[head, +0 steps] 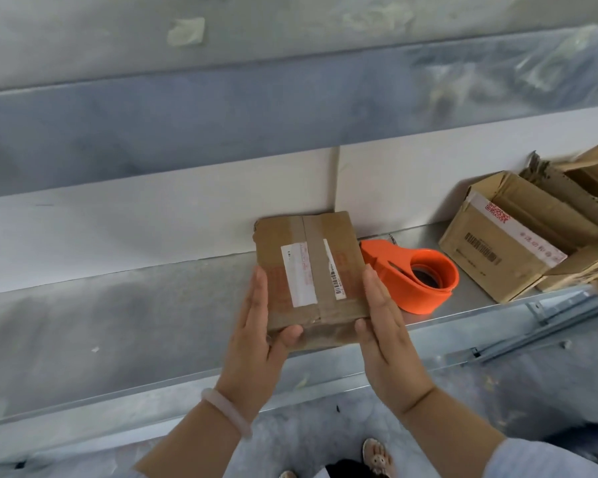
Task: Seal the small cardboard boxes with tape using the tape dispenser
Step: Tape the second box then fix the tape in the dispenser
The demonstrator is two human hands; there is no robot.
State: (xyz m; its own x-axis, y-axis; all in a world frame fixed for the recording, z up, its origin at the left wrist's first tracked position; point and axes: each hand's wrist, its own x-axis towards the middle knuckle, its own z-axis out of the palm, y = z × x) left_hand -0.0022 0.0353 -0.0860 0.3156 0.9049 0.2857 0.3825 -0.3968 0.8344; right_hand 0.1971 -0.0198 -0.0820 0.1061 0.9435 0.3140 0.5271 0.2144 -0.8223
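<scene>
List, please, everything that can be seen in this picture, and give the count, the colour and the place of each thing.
small cardboard box: one, brown with tan tape and white labels, held between both grips over the shelf
tape dispenser: one, orange, on the shelf just right of the box
open cardboard boxes: at least two, brown, far right on the shelf
shelf: one, grey metal, across the view
back panel: white, upright behind the shelf
bracelet: one, pale, on the left wrist
sandalled foot: one, bottom edge
left grip: one bare hand, straight fingers along the box's left side
right grip: one bare hand, straight fingers along the box's right side
</scene>
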